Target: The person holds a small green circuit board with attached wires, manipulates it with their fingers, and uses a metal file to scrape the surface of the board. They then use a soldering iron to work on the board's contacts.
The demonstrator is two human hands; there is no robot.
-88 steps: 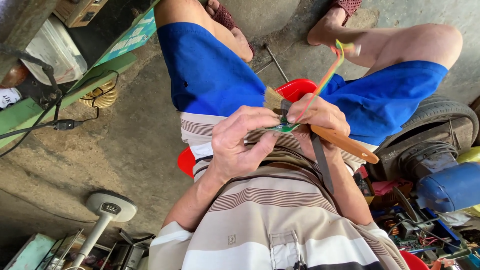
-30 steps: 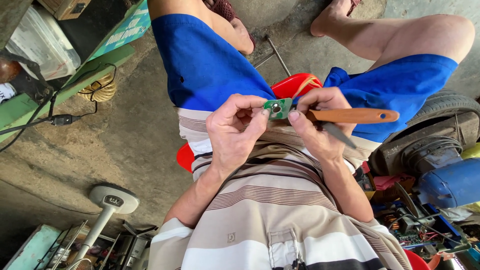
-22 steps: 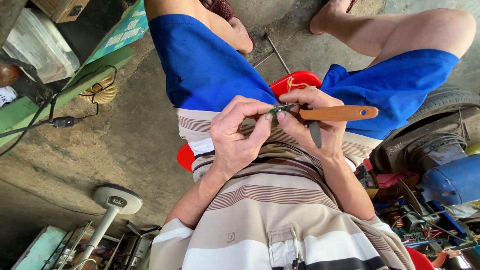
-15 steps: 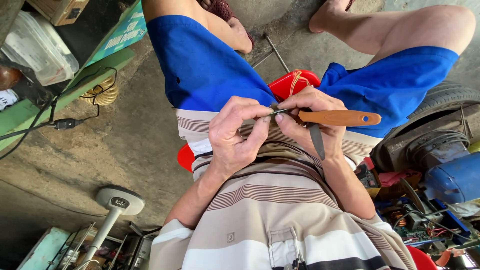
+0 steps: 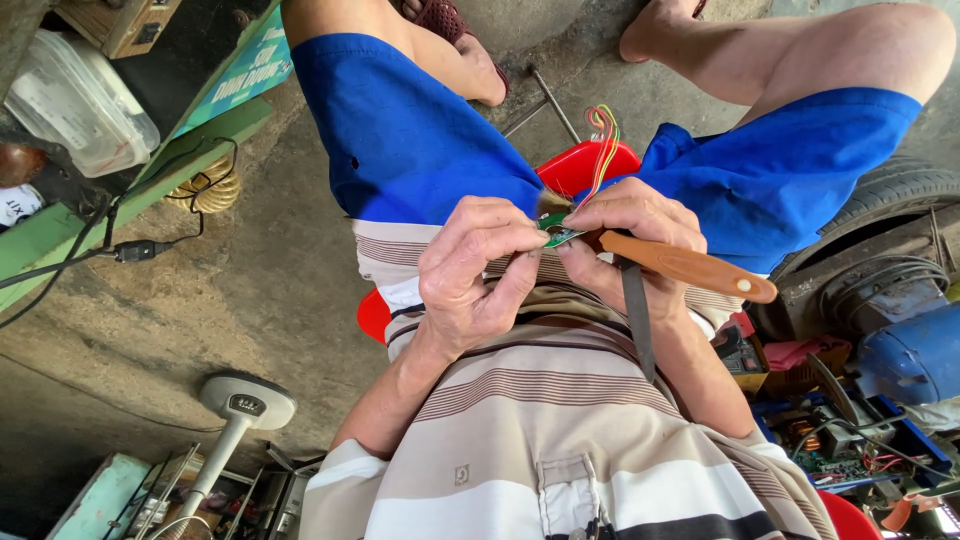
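Note:
My left hand (image 5: 478, 272) pinches a small green circuit board (image 5: 561, 236) by its edge over my lap. A bundle of coloured wires (image 5: 601, 148) rises from the board. My right hand (image 5: 628, 240) meets the board from the other side and grips a brush with an orange wooden handle (image 5: 692, 268). The handle points right and slightly down, and pale bristles (image 5: 553, 205) show just above the board. A dark flat strip (image 5: 636, 322) hangs below my right hand. I sit on a red stool (image 5: 578, 166) in blue shorts.
A green bench (image 5: 150, 170) with a clear plastic box (image 5: 85, 100) stands at the left, and a black cable plug (image 5: 135, 250) lies on the concrete floor. A white fan base (image 5: 246, 404) is at lower left. At the right are a tyre (image 5: 880, 200), a blue motor (image 5: 912, 355) and electronic parts (image 5: 830, 455).
The board was turned between my fingers, from face-up to edge-on, and the wires now stand up again. The brush handle has dipped at its right end. Both hands shifted slightly left.

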